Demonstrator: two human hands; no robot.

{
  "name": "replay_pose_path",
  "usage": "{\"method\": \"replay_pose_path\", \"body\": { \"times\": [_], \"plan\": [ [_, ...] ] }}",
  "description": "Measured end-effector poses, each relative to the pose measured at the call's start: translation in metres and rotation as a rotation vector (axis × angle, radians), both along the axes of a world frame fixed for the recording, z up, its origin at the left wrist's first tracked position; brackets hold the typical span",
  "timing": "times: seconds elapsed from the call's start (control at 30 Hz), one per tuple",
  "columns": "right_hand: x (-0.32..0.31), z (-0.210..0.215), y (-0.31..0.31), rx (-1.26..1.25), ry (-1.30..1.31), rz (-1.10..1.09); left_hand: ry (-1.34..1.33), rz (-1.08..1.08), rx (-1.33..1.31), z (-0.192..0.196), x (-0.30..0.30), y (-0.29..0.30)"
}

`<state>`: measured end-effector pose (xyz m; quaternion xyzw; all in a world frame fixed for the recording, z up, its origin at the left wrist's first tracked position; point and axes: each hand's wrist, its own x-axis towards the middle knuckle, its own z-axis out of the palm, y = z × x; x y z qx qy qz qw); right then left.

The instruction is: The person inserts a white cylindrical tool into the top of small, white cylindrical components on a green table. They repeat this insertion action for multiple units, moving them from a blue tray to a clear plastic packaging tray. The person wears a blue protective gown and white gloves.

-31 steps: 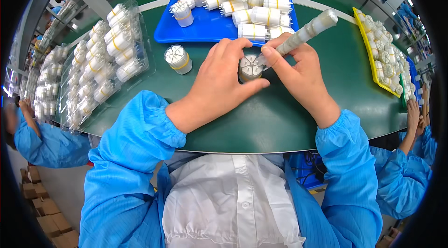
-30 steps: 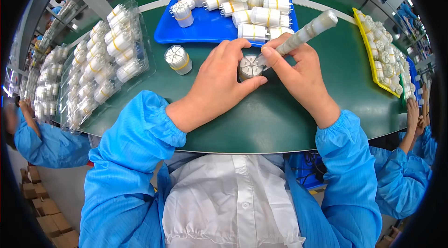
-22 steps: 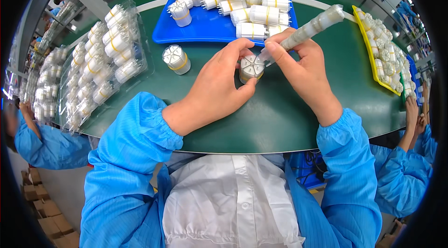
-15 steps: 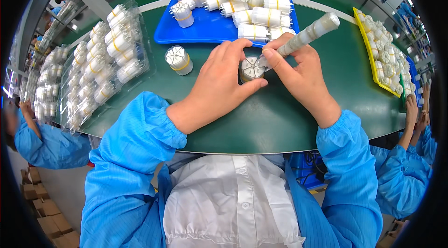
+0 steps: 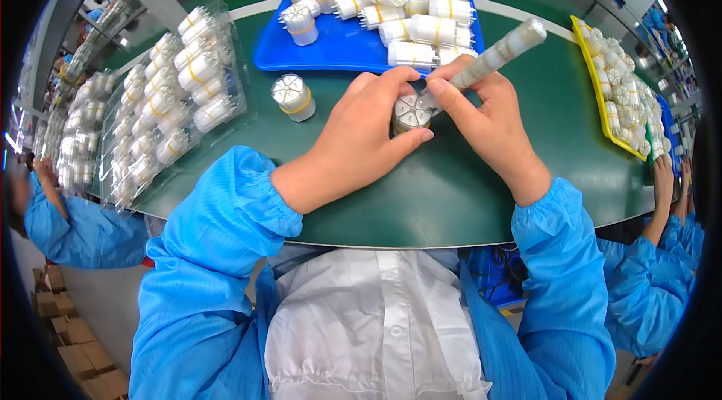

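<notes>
My left hand (image 5: 361, 129) wraps its fingers and thumb around a short white cylindrical part (image 5: 412, 112), which stands upright on the green table. The part's round top has metal strips spread out like spokes. In my right hand (image 5: 485, 118) is a pen-shaped tool (image 5: 502, 56) with a thick whitish handle that looks wrapped. It slants up to the right. Its narrow lower end meets the right side of the part's top, where my fingers partly hide it. Left of my hands, a similar cylinder (image 5: 293, 98) with a yellow band stands alone.
A blue tray (image 5: 282, 54) beyond my hands holds several such cylinders. At the left, clear plastic trays (image 5: 239, 91) carry rows of them. A yellow tray (image 5: 606, 115) with more stands at the right. A co-worker's blue sleeve (image 5: 79, 227) shows at left, another person's arms (image 5: 656, 279) at right.
The whole view has shifted slightly, moving the table and trays a little to the right in the picture. Both hands keep the same grips, with the tool's tip still at the cylinder's top.
</notes>
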<state>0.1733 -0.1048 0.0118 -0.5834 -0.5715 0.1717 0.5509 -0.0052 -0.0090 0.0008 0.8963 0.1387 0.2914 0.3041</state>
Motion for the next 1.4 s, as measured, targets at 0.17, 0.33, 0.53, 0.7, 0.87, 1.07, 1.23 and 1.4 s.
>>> {"method": "replay_pose_path", "body": {
  "times": [0.17,0.33,0.53,0.7,0.87,1.07,1.23,1.4],
  "plan": [
    [0.007,0.001,-0.003,0.036,0.092,-0.074,0.152,0.024,-0.037,0.023,-0.04,-0.014],
    [-0.009,0.006,-0.006,0.016,-0.044,-0.048,0.281,0.283,0.134,0.041,-0.103,0.0],
    [-0.007,0.0,-0.003,0.026,-0.052,-0.042,0.349,0.431,0.446,0.043,-0.103,0.03],
    [-0.001,-0.002,-0.002,-0.015,-0.069,-0.067,0.443,0.334,0.422,0.032,-0.093,0.052],
    [-0.002,-0.004,-0.003,-0.045,-0.086,-0.084,0.174,0.516,0.181,0.068,-0.14,0.087],
    [-0.005,-0.001,-0.004,-0.035,-0.105,-0.071,0.308,1.128,0.246,0.108,-0.297,0.222],
    [-0.002,-0.005,0.001,-0.065,-0.134,-0.101,0.75,1.307,0.621,0.101,-0.377,0.289],
    [0.003,-0.007,0.003,-0.044,-0.16,-0.13,0.751,1.206,0.833,0.066,-0.382,0.313]
  ]
}}
